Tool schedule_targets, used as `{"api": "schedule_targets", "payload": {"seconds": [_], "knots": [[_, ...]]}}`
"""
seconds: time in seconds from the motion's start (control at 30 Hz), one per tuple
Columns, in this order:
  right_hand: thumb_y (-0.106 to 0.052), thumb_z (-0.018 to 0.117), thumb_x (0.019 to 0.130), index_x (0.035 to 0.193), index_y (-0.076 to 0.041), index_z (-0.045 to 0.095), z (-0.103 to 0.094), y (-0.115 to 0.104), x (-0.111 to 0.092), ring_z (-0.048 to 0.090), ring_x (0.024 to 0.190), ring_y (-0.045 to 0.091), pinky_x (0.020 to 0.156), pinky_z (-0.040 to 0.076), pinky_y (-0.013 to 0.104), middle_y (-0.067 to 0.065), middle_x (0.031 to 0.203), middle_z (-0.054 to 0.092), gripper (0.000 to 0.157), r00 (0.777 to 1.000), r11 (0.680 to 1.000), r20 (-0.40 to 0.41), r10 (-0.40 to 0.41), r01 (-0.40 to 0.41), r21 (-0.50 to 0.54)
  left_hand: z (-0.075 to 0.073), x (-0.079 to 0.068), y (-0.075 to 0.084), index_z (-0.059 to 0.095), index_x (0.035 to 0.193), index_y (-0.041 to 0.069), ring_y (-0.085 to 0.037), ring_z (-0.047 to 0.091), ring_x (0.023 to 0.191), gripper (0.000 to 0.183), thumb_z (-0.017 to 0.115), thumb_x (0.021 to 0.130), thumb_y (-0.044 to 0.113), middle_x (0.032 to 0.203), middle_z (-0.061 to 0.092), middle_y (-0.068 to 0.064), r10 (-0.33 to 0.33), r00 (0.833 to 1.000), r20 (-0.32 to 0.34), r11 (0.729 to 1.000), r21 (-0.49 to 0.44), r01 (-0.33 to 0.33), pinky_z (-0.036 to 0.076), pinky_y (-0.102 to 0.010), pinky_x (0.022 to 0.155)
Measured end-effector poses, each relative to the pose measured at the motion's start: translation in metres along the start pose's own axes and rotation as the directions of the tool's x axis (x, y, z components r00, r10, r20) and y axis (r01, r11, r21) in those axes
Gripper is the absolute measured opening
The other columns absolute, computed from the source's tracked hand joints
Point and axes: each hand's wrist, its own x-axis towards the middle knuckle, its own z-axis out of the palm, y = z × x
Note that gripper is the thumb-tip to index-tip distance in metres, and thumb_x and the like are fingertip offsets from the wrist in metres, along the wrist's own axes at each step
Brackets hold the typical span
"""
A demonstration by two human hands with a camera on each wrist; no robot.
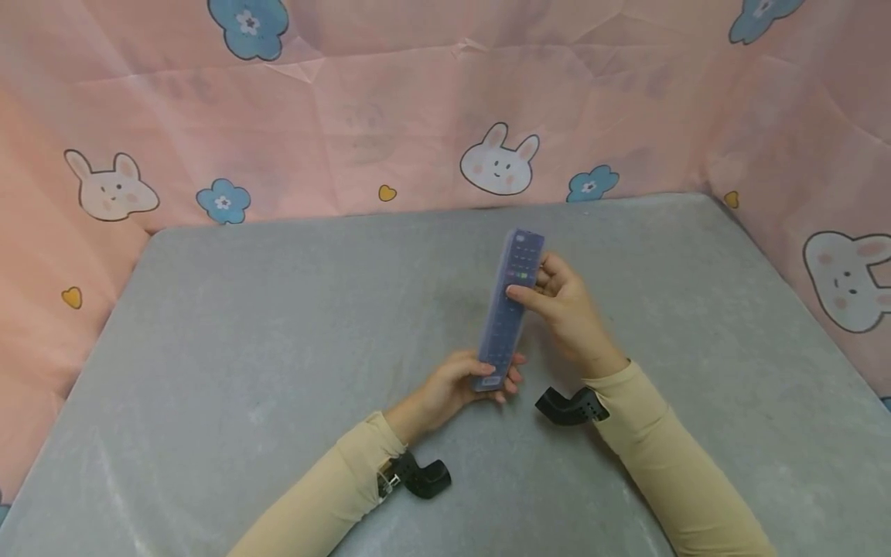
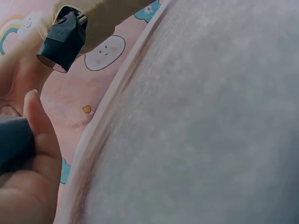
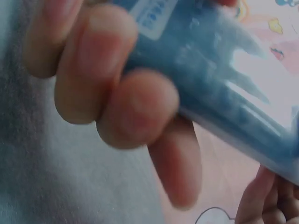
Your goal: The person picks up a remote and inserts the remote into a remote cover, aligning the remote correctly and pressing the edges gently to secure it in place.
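Observation:
A blue-purple remote control [image 1: 511,309] in a shiny clear cover is held tilted above the table, buttons facing up. My left hand [image 1: 445,391] grips its lower end, thumb on the front and fingers behind. Higher up, my right hand [image 1: 571,317] pinches the right edge, with the thumb across the buttons. The left wrist view catches only a dark end of the remote [image 2: 14,140] beside the thumb. From the right wrist, the back of the remote [image 3: 196,60] shows a pale label, and curled fingertips [image 3: 140,109] press against it.
Beneath the hands lies a grey cloth-covered table [image 1: 278,325]. A pink curtain [image 1: 418,100] printed with rabbits, flowers and hearts hangs behind it and at both sides. Black wrist cameras are strapped over the beige sleeves [image 1: 668,449].

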Motion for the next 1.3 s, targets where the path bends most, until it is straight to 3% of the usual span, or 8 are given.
{"api": "schedule_targets", "payload": {"seconds": [0.13,0.27,0.43,0.57,0.83,0.97,1.17,1.3], "knots": [[0.005,0.064,0.087,0.134,0.003,0.045,0.005,-0.003,-0.002,0.063,0.087,0.013,0.075,0.052,0.024,-0.005,0.099,0.067,0.051,0.999,0.993,-0.049,0.018,-0.023,-0.115,0.0,-0.001,0.0,0.036,0.135,-0.017,-0.011,0.064,0.088,0.052,0.04,0.092,0.012,0.104,0.065,-0.016,-0.009,0.999,-0.05,0.998,0.058,0.012,0.05,-0.027,0.073],[0.003,0.065,0.086,0.133,0.004,0.045,0.009,-0.005,-0.005,0.062,0.085,0.012,0.072,0.052,0.023,-0.005,0.099,0.065,0.051,0.997,0.98,-0.071,0.027,-0.04,-0.196,0.002,-0.001,0.001,0.038,0.137,-0.012,-0.015,0.066,0.092,0.046,0.041,0.098,0.014,0.112,0.061,-0.03,-0.023,0.996,-0.091,0.994,0.103,0.033,0.05,-0.029,0.08],[-0.001,0.068,0.086,0.131,0.003,0.049,0.013,-0.007,-0.006,0.061,0.087,0.013,0.071,0.051,0.024,0.002,0.102,0.064,0.049,0.997,0.963,-0.06,0.05,-0.064,-0.263,0.003,-0.001,0.003,0.04,0.137,-0.01,-0.024,0.064,0.103,0.044,0.042,0.1,0.015,0.115,0.061,-0.03,-0.047,0.993,-0.109,0.99,0.127,0.061,0.048,-0.03,0.09],[-0.006,0.067,0.088,0.13,0.003,0.051,0.014,-0.006,-0.005,0.058,0.088,0.015,0.072,0.05,0.024,0.01,0.106,0.061,0.046,0.996,0.946,-0.036,0.086,-0.093,-0.31,0.003,-0.001,0.004,0.041,0.137,-0.009,-0.025,0.062,0.107,0.043,0.041,0.101,0.016,0.117,0.059,-0.03,-0.058,0.992,-0.112,0.99,0.121,0.071,0.048,-0.03,0.09],[-0.01,0.063,0.092,0.125,0.007,0.054,0.016,0.001,-0.002,0.063,0.086,0.015,0.076,0.051,0.025,0.019,0.109,0.061,0.039,0.983,0.933,0.065,0.174,-0.144,-0.331,0.0,0.001,0.001,0.035,0.14,-0.009,-0.019,0.062,0.107,0.045,0.039,0.103,0.016,0.125,0.051,-0.035,-0.012,0.996,-0.09,1.0,0.012,0.013,0.046,-0.035,0.096],[-0.009,0.062,0.092,0.127,0.007,0.052,0.018,0.005,-0.002,0.064,0.087,0.016,0.078,0.05,0.025,0.021,0.112,0.06,0.039,0.976,0.932,0.093,0.198,-0.158,-0.327,-0.003,0.002,0.0,0.035,0.14,-0.01,-0.019,0.062,0.108,0.047,0.041,0.103,0.019,0.123,0.056,-0.029,0.007,0.995,-0.104,1.0,-0.002,-0.007,0.044,-0.036,0.098],[-0.013,0.063,0.093,0.13,0.005,0.05,0.019,0.01,-0.002,0.061,0.087,0.02,0.076,0.049,0.028,0.019,0.11,0.061,0.043,0.969,0.908,0.13,0.21,-0.144,-0.393,-0.005,0.002,0.002,0.039,0.135,-0.013,-0.026,0.061,0.11,0.045,0.04,0.103,0.017,0.12,0.058,-0.03,0.007,0.99,-0.141,0.999,0.038,-0.002,0.046,-0.037,0.096],[-0.013,0.059,0.095,0.135,0.003,0.046,0.02,0.011,-0.003,0.06,0.089,0.022,0.076,0.05,0.028,0.02,0.113,0.061,0.044,0.969,0.915,0.149,0.2,-0.13,-0.382,-0.006,0.003,0.008,0.041,0.133,-0.014,-0.032,0.059,0.111,0.043,0.039,0.102,0.015,0.122,0.054,-0.034,-0.02,0.984,-0.179,0.995,0.093,0.037,0.047,-0.038,0.095]]}}
